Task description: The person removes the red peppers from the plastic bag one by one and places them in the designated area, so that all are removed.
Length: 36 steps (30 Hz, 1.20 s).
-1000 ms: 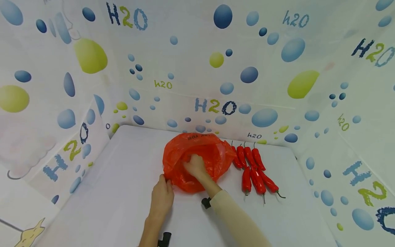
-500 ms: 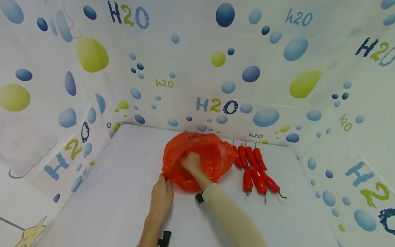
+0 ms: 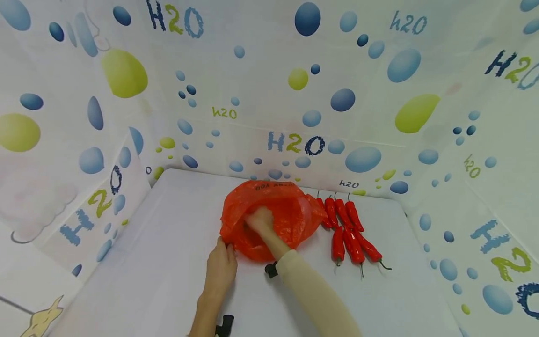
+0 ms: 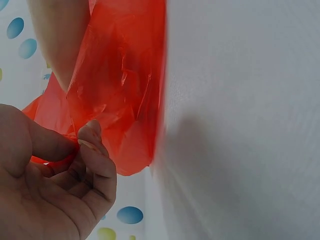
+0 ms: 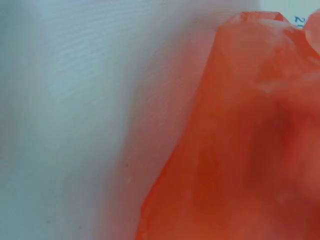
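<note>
A red-orange plastic bag [image 3: 240, 201] lies on the white table with its mouth spread toward me. My left hand [image 3: 222, 267] pinches the near left edge of the bag between thumb and fingers, plain to see in the left wrist view, where the bag's side [image 4: 120, 90] hangs beyond the fingertips. Inside the bag's mouth is my right hand [image 3: 262, 220], its fingers hidden against the plastic. The right wrist view has only the bag's outer side [image 5: 230, 150] in it. Red chili peppers [image 3: 353, 245] lie in two rows just right of the bag.
The white table [image 3: 168, 243] reaches to a patterned curtain [image 3: 252, 93] at the back and both sides. A black wrist-camera part [image 3: 271, 270] shows under the right wrist, and another black part [image 3: 225, 324] beside the left forearm.
My right hand has shifted slightly left and deeper into the bag, its forearm moving left too. The left hand keeps its place at the edge. The chili peppers have not moved.
</note>
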### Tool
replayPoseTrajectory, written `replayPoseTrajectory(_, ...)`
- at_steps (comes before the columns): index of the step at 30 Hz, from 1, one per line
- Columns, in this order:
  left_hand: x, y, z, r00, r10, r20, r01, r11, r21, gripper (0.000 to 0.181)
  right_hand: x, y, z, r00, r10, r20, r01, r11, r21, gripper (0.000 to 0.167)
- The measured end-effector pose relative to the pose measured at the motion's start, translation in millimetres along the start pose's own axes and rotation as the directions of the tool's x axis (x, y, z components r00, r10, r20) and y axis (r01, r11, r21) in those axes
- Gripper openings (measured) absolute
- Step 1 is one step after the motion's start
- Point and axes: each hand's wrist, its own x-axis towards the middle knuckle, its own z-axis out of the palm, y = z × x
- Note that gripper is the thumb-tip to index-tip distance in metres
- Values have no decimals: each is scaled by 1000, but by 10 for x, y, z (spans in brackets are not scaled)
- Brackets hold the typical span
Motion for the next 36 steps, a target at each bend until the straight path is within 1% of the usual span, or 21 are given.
replayPoseTrajectory(5,-4,1,-15,1000,-3,-22,3,1000,-5,5,29,19,-24,998,70,-6,-70,998,8,32)
replayPoseTrajectory(8,-7,2,-18,1000,-2,-26,2,1000,-11,5,35,33,-57,996,89,-27,-89,996,3,25)
replayPoseTrajectory(9,-8,2,-17,1000,-1,-23,1,1000,-13,5,59,72,-37,996,82,-44,-82,997,1,24)
replayPoseTrajectory(11,-11,0,-14,1000,-2,-15,2,1000,-14,5,47,87,-74,996,75,-56,-74,997,20,24)
replayPoseTrajectory(15,-16,10,-17,1000,0,6,0,1000,-23,5,34,141,-131,995,55,-81,-48,996,81,25)
replayPoseTrajectory(16,-16,11,-17,1000,1,8,0,1000,-25,5,-4,115,-186,996,63,-70,-55,992,113,25)
replayPoseTrajectory(19,-11,13,-15,1000,2,10,-2,1000,-23,5,-21,138,-228,995,74,-72,-62,985,163,25)
replayPoseTrajectory(21,-7,11,-12,1000,2,9,-2,1000,-20,6,-49,129,-267,994,94,-64,-80,977,198,23)
replayPoseTrajectory(24,-3,8,-7,1000,-3,14,4,1000,-18,6,-70,132,-299,993,107,-56,-92,971,220,23)
replayPoseTrajectory(28,-4,6,-2,1000,-8,13,8,1000,-15,6,-127,130,-356,993,106,-41,-92,959,267,22)
replayPoseTrajectory(31,-3,0,4,1000,-12,7,12,1000,-8,6,-183,130,-410,994,110,-27,-96,945,314,22)
replayPoseTrajectory(33,1,-8,9,1000,-15,3,15,1000,-4,6,-208,136,-439,993,121,-16,-109,935,337,24)
replayPoseTrajectory(36,6,-17,15,1000,-11,3,11,1000,-5,6,-241,155,-476,991,135,-6,-124,923,365,31)
